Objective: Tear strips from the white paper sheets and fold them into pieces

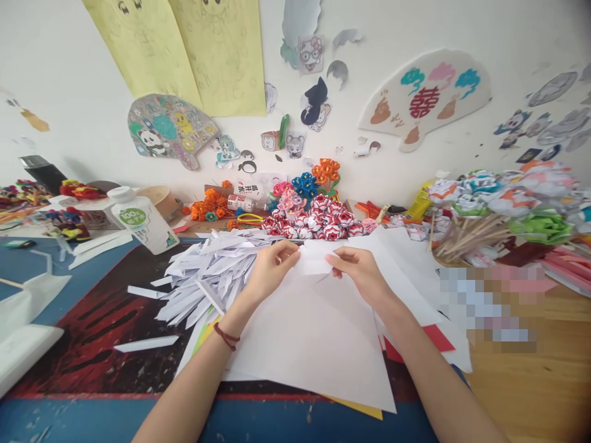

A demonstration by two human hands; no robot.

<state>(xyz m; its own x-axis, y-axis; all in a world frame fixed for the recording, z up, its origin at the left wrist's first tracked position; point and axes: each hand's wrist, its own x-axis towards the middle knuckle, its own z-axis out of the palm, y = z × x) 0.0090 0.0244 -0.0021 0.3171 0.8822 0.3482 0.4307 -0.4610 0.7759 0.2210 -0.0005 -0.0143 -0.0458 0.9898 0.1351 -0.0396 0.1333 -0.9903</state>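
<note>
White paper is pinched at its left and right edges in the nearly closed grips of the left hand and right hand, forearms angled inward from the near side.

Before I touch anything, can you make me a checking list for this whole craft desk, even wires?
Surface: blue table, dark red-and-black mat, large white sheet.
Job's things: small white paper; folded white strips, loosely heaped.
Clutter: white bottle standing left of the heap; red-and-white flowers behind the hands.
Hands: left hand and right hand pinch the small paper's opposite sides.
Cables: nothing seen.
Surroundings: white wall with yellow drawings and cutouts.
</note>
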